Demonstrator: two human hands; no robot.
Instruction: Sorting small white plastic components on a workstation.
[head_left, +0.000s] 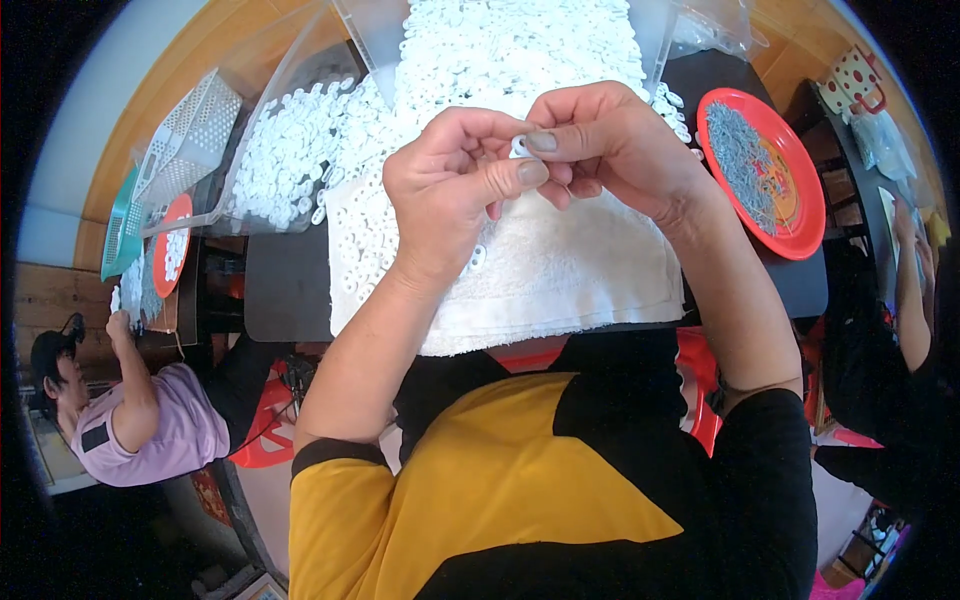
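The small white piece with a dark hole (520, 147) is up between your fingertips, in front of the pile and above the cloth. Your left hand (445, 185) has it pinched, thumb along the near side and forefinger bent against the far side, the other fingers curled in. Your right hand (620, 145) is closed on it too: the thumb laps its right edge and the fingers bend behind, where you cannot see just how they press. Your two hands all but meet there.

Below your hands lies a white terry towel (600, 275), with one loose white piece (477, 257) beside your left wrist and more spread along its left part. Ahead of you is a deep heap of similar white pieces (520, 50); to its left, a clear plastic bin (208, 218) holds more. To your right, a round red plastic tray (808, 215) carries a tangle of thin grey strands (738, 150). All this stands on a black tabletop (285, 290). At far left sits a co-worker in a pale pink shirt (165, 420), one hand raised near a smaller red tray (172, 240).
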